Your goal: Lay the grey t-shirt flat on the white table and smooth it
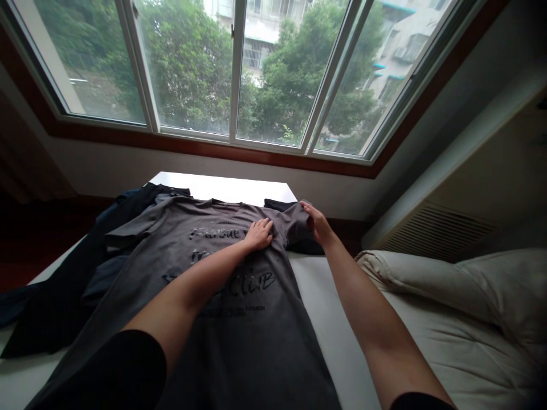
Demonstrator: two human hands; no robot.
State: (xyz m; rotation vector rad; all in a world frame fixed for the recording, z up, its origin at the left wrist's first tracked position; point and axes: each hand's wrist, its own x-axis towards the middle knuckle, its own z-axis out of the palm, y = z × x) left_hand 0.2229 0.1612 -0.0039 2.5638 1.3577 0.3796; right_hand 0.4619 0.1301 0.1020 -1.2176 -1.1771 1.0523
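Observation:
A dark grey T-shirt (248, 353) with black lettering on its front lies spread out, its collar toward the window. My left hand (258, 234) rests on the upper chest of the shirt, palm down with the fingers extended. At the end of the sleeve on the right, my right hand (318, 223) grips the fabric near the cuff, the thumb partly hidden. The other sleeve lies over dark clothes on the left. Part of the lettering is covered by my left forearm.
The shirt lies on a white table (316, 302). Dark trousers (64, 296) and other clothes are heaped on the left, and a black garment (305, 246) lies under the right sleeve. A beige padded seat (461, 341) stands at the right, below a vented unit (453, 228). A window (273, 85) is ahead.

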